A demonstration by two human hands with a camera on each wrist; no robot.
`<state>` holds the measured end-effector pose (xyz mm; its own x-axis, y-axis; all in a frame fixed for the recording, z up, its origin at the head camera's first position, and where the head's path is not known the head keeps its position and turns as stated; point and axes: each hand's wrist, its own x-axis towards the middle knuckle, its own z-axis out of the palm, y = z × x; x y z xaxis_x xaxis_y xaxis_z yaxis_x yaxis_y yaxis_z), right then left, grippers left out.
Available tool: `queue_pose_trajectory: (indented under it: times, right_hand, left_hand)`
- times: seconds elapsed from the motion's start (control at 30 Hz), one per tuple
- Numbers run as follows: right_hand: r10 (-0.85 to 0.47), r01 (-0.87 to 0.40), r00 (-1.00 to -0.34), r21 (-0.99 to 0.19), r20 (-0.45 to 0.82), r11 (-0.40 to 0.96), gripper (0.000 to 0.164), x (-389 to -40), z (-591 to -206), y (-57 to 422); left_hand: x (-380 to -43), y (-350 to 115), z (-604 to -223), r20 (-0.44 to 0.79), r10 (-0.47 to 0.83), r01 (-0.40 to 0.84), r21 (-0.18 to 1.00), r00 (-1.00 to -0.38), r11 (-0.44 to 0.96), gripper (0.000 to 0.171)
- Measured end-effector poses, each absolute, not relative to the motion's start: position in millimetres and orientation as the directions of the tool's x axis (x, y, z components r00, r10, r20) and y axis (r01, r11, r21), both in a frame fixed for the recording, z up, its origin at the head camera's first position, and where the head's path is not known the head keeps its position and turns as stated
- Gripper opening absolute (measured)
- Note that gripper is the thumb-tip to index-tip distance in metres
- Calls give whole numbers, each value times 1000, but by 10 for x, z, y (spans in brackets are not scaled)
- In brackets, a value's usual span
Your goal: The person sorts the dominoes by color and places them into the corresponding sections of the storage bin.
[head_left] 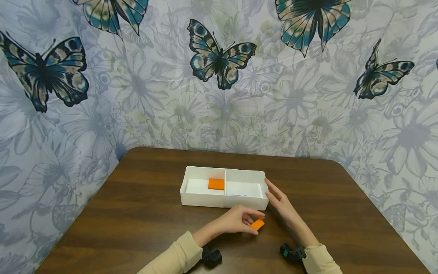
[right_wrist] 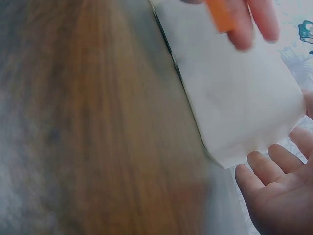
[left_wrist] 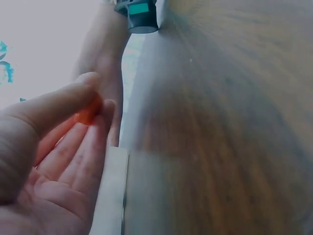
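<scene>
My left hand (head_left: 234, 220) pinches a small orange block (head_left: 257, 224) between thumb and fingers, just in front of a white two-compartment box (head_left: 205, 199). In the left wrist view the block (left_wrist: 89, 111) is partly covered by the fingers. My right hand (head_left: 282, 203) lies against the box's right end, its fingers extended. The right wrist view shows these fingertips (right_wrist: 257, 159) at the end wall, with the held orange block (right_wrist: 220, 17) near the top edge. Orange pieces (head_left: 216, 184) lie in the left compartment, against the divider.
A thin bluish thing (head_left: 237, 195) shows at the bottom of the right compartment, too small to identify. The box stands on a brown wooden table (head_left: 137, 213). Behind it hangs a butterfly-patterned cloth (head_left: 226, 114). Black devices (head_left: 211, 257) are strapped to both wrists.
</scene>
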<state>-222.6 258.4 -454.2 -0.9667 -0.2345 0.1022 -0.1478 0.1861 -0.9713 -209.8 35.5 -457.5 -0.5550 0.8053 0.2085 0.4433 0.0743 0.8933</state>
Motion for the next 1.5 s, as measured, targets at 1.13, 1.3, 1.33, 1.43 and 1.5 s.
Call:
queue_pose_trajectory:
  times: [1.13,1.3,1.33,1.43,1.5]
  right_hand:
    - [-252,-165,-960,-973,122,158,53,-2243,-4538,2568]
    - [-247,-155,-962,-975,112,161,53,-2235,-4544,2571]
    - [-245,-153,-963,-975,110,163,53,-2235,-4547,2574]
    - [-242,-152,-964,-974,109,167,53,-2232,-4550,2584]
    - [-245,-157,-963,-973,112,170,53,-2230,-4550,2590]
  left_hand:
    - [-2539,-1256,-3865,39,504,116,986,-863,123,45]
    - [-2673,-1329,-3912,-21,480,0,999,-877,43,39]
    - [-2689,-1327,-3915,-33,466,-19,999,-884,35,39]
    - [-2718,-1315,-3918,-52,431,-46,999,-901,25,39]
    - [-2731,-1302,-3912,-66,403,-64,998,-913,19,38]
